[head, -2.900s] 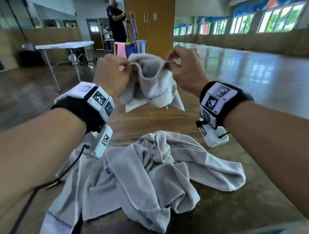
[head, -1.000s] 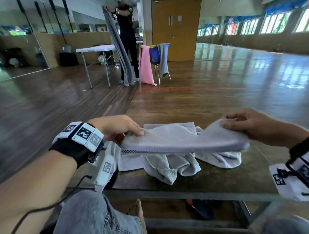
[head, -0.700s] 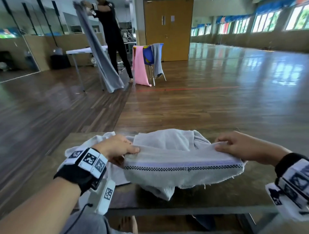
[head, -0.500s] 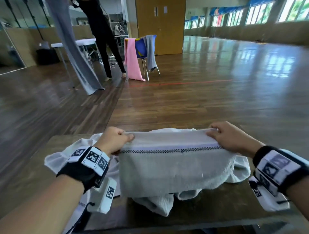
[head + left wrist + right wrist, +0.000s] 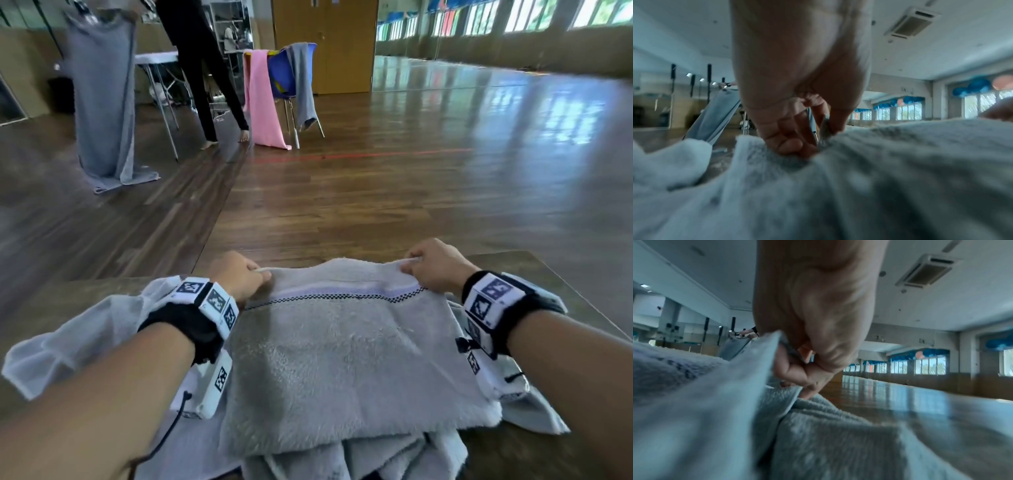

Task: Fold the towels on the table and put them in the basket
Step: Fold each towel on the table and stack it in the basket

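Observation:
A small grey towel (image 5: 342, 356) with a checked stripe near its far edge lies spread flat over a heap of other grey towels (image 5: 78, 346) on the brown table (image 5: 548, 270). My left hand (image 5: 239, 277) pinches the far left corner of the small towel (image 5: 900, 162). My right hand (image 5: 431, 263) pinches its far right corner, and the cloth edge (image 5: 748, 369) runs up between thumb and fingers (image 5: 795, 369). Both hands are low, close to the table's far edge. No basket is in view.
The table's far edge (image 5: 513, 255) runs just beyond my hands, with wooden floor behind. Far left, a person (image 5: 202, 68) holds up a long grey towel (image 5: 102, 102) by a white table. A blue chair (image 5: 287, 75) is draped with pink and grey cloths.
I drew the small towel out by its two corners from a bunched hold in the air, then brought it down and forward; it now lies flat over the heap.

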Tool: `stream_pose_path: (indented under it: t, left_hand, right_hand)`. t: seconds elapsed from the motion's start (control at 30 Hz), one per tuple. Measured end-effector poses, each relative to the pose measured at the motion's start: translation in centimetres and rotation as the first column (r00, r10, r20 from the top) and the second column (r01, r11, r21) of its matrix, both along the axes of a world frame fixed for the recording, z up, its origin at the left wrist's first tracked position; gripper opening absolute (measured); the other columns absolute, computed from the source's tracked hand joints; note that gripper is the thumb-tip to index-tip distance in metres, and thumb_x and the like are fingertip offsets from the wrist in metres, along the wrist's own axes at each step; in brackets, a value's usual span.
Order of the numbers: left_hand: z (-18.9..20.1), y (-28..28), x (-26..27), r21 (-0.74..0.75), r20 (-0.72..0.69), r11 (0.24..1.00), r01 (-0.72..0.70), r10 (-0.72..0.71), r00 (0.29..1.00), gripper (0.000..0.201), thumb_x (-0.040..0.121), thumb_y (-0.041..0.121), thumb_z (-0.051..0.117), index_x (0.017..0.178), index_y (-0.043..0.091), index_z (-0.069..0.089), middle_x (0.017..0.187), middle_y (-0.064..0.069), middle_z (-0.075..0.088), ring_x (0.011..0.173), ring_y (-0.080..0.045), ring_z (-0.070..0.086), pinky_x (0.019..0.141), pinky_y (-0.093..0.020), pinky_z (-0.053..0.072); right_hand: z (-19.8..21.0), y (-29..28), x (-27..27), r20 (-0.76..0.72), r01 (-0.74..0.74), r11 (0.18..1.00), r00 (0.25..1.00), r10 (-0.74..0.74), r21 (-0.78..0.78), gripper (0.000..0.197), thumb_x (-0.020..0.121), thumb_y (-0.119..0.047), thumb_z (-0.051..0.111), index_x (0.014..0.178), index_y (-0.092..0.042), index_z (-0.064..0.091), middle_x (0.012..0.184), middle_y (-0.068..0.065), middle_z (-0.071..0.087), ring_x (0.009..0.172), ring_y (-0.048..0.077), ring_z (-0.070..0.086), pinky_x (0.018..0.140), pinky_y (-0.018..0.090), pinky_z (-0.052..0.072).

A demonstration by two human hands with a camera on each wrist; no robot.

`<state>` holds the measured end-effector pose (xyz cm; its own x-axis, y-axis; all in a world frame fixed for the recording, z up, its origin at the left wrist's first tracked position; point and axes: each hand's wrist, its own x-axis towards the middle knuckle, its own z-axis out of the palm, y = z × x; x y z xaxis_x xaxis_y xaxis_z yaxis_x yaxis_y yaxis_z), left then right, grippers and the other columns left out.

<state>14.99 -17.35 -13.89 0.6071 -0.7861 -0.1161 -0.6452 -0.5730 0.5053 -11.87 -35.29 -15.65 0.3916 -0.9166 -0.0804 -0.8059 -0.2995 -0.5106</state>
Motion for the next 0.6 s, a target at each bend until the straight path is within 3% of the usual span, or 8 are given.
stream_pose_path:
  t: [0.07,0.17,0.27,0.37,0.43,0.5,0.53,0.6]
  left_hand:
    - [-0.2,0.4,-0.3,0.01,-0.039,1.0,0.01,-0.009,0.999,0.031,0.092,0.033,0.069,0.075,0.007,0.072,0.057,-0.003,0.054,0.049,-0.016,0.046,0.05,-0.025,0.034]
    - [0.3,1.0,-0.8,0.051,-0.009,0.996,0.075,-0.074,0.997,0.051,0.092,0.028,0.07,0.048,0.014,0.046,0.047,0.001,0.034,0.047,-0.016,0.03,0.047,-0.027,0.02]
    - [1.3,1.6,-1.5,0.055,-0.009,0.997,0.052,-0.052,0.999,0.052,0.09,0.02,0.068,0.047,0.017,0.039,0.046,0.002,0.035,0.044,-0.014,0.031,0.046,-0.027,0.021]
    - [2.9,3.0,-3.0,0.187,0.017,0.982,0.032,-0.036,0.999,0.025,0.087,0.023,0.063,0.068,0.008,0.06,0.067,-0.005,0.057,0.057,-0.016,0.05,0.048,-0.025,0.031]
    - [3.5,4.1,-4.3,0.263,0.085,0.964,0.051,-0.076,0.994,0.044,0.088,0.05,0.058,0.098,0.007,0.066,0.088,-0.006,0.064,0.076,-0.02,0.059,0.059,-0.028,0.042]
    - [4.7,5.0,-6.0,0.098,0.185,0.991,0.095,-0.112,0.976,0.058,0.085,0.062,0.06,0.119,0.015,0.058,0.112,-0.005,0.063,0.099,-0.024,0.061,0.079,-0.032,0.046]
    - [5.2,5.3,-7.1,-0.048,0.183,0.983,0.175,-0.163,0.969,0.055,0.084,0.051,0.068,0.127,0.019,0.053,0.124,-0.005,0.06,0.111,-0.024,0.058,0.088,-0.033,0.045]
    - [6.2,5.5,-9.6,-0.227,0.148,0.885,0.406,-0.38,0.913,0.056,0.079,0.028,0.075,0.131,0.029,0.052,0.132,-0.003,0.054,0.124,-0.022,0.051,0.101,-0.035,0.043]
  right_hand:
    - [-0.6,0.1,-0.1,0.053,0.037,0.999,0.998,-0.036,-0.007,0.028,0.094,-0.023,0.069,0.07,-0.008,0.071,0.078,0.008,0.067,0.062,0.016,0.054,0.04,0.018,0.038]
    - [-0.2,0.8,-0.6,0.151,0.066,0.994,0.987,-0.053,-0.088,0.03,0.092,-0.02,0.07,0.076,0.006,0.07,0.064,0.006,0.057,0.062,0.017,0.046,0.044,0.022,0.037]
    - [1.2,2.8,-1.4,0.363,0.047,0.994,0.932,-0.008,-0.099,0.02,0.09,-0.024,0.075,0.077,-0.01,0.077,0.069,0.007,0.067,0.068,0.017,0.054,0.057,0.026,0.044]
    - [3.9,6.5,-2.7,0.543,-0.172,0.983,0.833,0.108,0.068,0.015,0.083,-0.036,0.083,0.081,-0.021,0.081,0.073,0.01,0.071,0.07,0.015,0.056,0.067,0.032,0.044]
    - [5.5,8.9,-4.0,0.565,-0.298,0.95,0.802,0.194,0.097,0.015,0.081,-0.038,0.082,0.083,-0.023,0.082,0.077,0.001,0.075,0.071,0.011,0.063,0.069,0.029,0.048]
    - [6.4,11.1,-5.2,0.588,-0.356,0.933,0.765,0.262,0.046,0.009,0.085,-0.028,0.08,0.081,-0.02,0.081,0.082,-0.002,0.076,0.076,0.009,0.067,0.077,0.029,0.053]
    - [6.6,12.2,-5.7,0.6,-0.383,0.923,0.744,0.295,0.021,0.008,0.086,-0.022,0.079,0.081,-0.017,0.081,0.085,-0.001,0.075,0.078,0.009,0.067,0.081,0.031,0.053]
    - [6.6,14.2,-6.7,0.611,-0.436,0.9,0.712,0.346,-0.001,0.007,0.087,-0.017,0.079,0.08,-0.015,0.08,0.09,0.004,0.074,0.08,0.008,0.066,0.082,0.027,0.053]
